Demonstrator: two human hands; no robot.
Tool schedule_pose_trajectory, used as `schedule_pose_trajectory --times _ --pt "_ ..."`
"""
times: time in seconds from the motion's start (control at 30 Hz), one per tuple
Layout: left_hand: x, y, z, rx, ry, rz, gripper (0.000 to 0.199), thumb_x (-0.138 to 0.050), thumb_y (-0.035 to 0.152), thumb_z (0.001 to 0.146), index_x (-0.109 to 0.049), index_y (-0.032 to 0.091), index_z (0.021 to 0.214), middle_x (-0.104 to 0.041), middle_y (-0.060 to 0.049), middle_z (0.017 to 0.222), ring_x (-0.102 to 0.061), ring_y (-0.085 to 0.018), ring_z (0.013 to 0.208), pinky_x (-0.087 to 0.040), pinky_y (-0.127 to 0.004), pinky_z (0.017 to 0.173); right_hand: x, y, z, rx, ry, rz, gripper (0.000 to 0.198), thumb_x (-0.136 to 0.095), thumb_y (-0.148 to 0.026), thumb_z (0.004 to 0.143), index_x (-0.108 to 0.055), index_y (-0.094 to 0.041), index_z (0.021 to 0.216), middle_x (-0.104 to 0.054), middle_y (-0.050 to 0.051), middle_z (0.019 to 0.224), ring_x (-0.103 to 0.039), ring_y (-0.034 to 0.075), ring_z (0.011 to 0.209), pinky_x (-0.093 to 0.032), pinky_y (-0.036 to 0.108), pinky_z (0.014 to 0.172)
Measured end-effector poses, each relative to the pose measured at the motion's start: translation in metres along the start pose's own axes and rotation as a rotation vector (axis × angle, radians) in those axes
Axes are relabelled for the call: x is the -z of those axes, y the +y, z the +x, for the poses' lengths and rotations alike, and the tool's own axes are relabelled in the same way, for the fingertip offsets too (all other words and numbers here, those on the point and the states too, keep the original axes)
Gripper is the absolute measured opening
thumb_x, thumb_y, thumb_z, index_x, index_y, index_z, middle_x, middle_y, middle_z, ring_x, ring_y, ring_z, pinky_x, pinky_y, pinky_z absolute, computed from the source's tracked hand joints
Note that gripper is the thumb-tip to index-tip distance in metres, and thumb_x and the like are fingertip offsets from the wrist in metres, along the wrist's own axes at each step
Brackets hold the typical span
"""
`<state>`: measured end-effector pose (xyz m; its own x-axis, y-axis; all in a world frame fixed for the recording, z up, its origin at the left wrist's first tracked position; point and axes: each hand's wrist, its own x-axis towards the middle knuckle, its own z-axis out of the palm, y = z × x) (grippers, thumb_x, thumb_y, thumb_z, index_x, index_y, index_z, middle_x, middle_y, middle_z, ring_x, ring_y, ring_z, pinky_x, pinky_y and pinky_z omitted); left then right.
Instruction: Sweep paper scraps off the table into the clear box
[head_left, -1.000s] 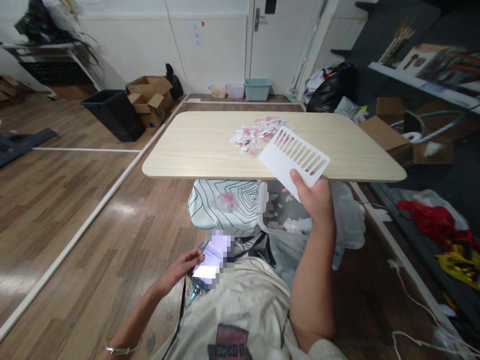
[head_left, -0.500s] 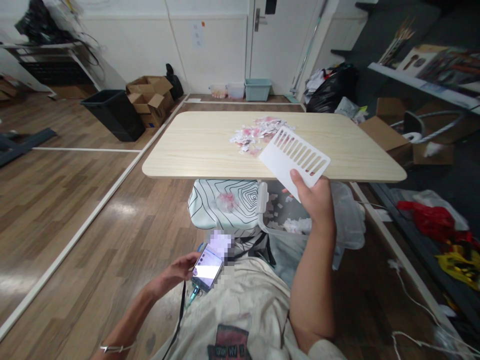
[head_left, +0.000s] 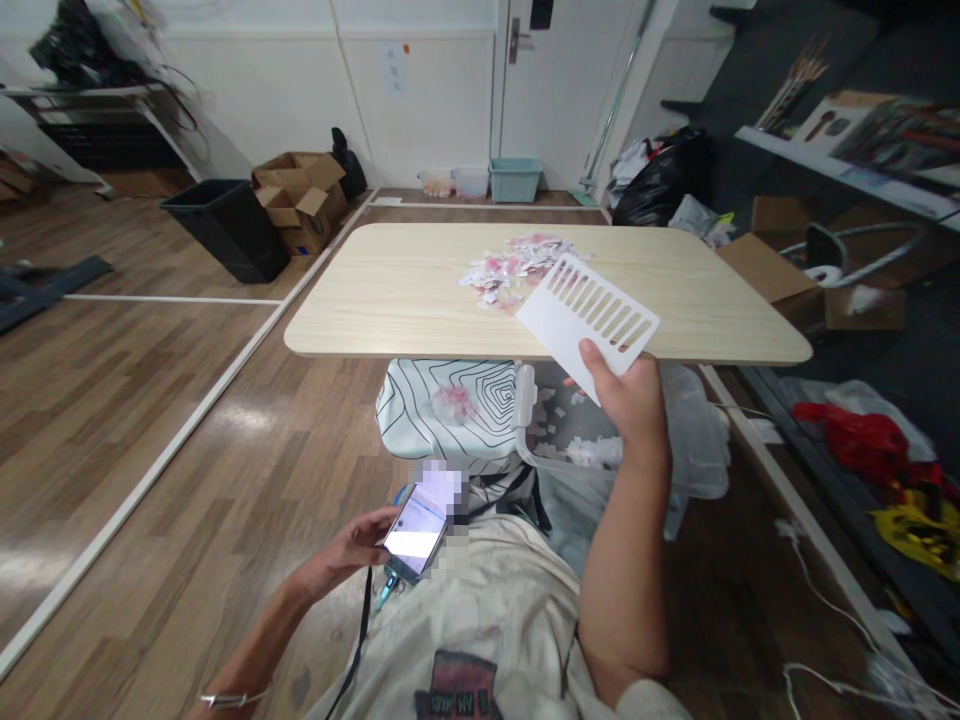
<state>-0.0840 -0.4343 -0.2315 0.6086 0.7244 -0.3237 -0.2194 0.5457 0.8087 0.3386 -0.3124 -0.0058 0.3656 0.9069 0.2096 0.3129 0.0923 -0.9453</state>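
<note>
My right hand [head_left: 628,395] grips a flat white slotted scraper [head_left: 559,325] by its lower edge, thumb on top. The scraper's slotted end is tilted up over the near part of the wooden table [head_left: 375,300]. Just beyond it lies a heap of paper scraps [head_left: 517,265], white and pink. Down by my lap, my left hand [head_left: 367,538] is closed on a smartphone [head_left: 416,530] with a lit screen and a cable plugged into its lower end. Part of the phone's upper end is blurred out.
Under the table's near edge stand a clear plastic bin [head_left: 547,462] with paper scraps inside and a patterned pale cushion-like thing [head_left: 450,415]. A black trash can [head_left: 232,230] and cardboard boxes [head_left: 300,195] are at the left. An open carton [head_left: 780,265] sits at the right.
The picture on the phone's screen has shifted, and my left thumb has moved slightly over it. My right hand and the scraper stay almost still.
</note>
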Motion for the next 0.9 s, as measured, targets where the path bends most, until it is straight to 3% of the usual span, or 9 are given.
schedule_pose_trajectory --times 0.2,0.33,0.53,0.63,0.8,0.9 --pt "-0.019 0.023 -0.002 0.057 0.010 0.045 0.055 -0.093 0.042 0.082 -0.083 0.025 0.133 -0.081 -0.012 0.135 -0.073 -0.033 0.122 -0.052 -0.038 0.102 0.001 -0.001 -0.001 -0.003 -0.002 -0.012 0.043 -0.076 -0.064 0.082 -0.072 -0.021 0.078 -0.080 0.012 0.075 -0.072 0.024 0.052 -0.061 0.035 0.048" --pt "-0.021 0.023 0.000 0.051 0.037 0.067 0.053 -0.094 0.045 0.083 -0.083 0.025 0.130 -0.081 -0.011 0.130 -0.073 -0.029 0.115 -0.052 -0.034 0.095 0.002 0.000 -0.001 -0.004 -0.007 -0.018 0.045 -0.076 -0.065 0.084 -0.072 -0.021 0.079 -0.080 0.012 0.075 -0.074 0.025 0.055 -0.061 0.034 0.049" --pt "-0.024 0.025 -0.001 0.035 0.044 0.136 0.054 -0.098 0.039 0.080 -0.081 0.026 0.129 -0.079 -0.007 0.125 -0.070 -0.025 0.115 -0.050 -0.032 0.096 0.001 0.000 -0.001 -0.016 -0.005 -0.023 0.048 -0.077 -0.069 0.083 -0.074 -0.021 0.080 -0.080 0.014 0.075 -0.075 0.027 0.058 -0.063 0.036 0.051" --pt "-0.027 0.027 0.000 0.075 0.082 0.159 0.054 -0.095 0.049 0.083 -0.079 0.022 0.127 -0.078 -0.009 0.121 -0.070 -0.026 0.109 -0.051 -0.032 0.090 0.001 0.000 -0.002 -0.013 0.002 -0.026 0.049 -0.077 -0.070 0.083 -0.074 -0.021 0.080 -0.080 0.014 0.074 -0.075 0.028 0.057 -0.063 0.037 0.051" --pt "-0.030 0.021 0.011 0.053 0.224 0.294 0.050 -0.097 0.057 0.080 -0.073 0.018 0.101 -0.074 -0.005 0.104 -0.068 -0.022 0.096 -0.050 -0.030 0.084 0.001 -0.001 -0.001 -0.015 -0.003 -0.029 0.052 -0.077 -0.072 0.082 -0.074 -0.020 0.080 -0.080 0.015 0.075 -0.076 0.029 0.057 -0.064 0.038 0.051" --pt "-0.031 0.018 0.017 0.054 0.235 0.346 0.055 -0.100 0.058 0.074 -0.069 0.020 0.098 -0.074 -0.005 0.105 -0.068 -0.023 0.098 -0.051 -0.032 0.086 0.001 0.001 0.000 -0.016 -0.001 -0.012 0.051 -0.078 -0.070 0.081 -0.075 -0.020 0.079 -0.080 0.014 0.073 -0.075 0.029 0.056 -0.064 0.038 0.051"
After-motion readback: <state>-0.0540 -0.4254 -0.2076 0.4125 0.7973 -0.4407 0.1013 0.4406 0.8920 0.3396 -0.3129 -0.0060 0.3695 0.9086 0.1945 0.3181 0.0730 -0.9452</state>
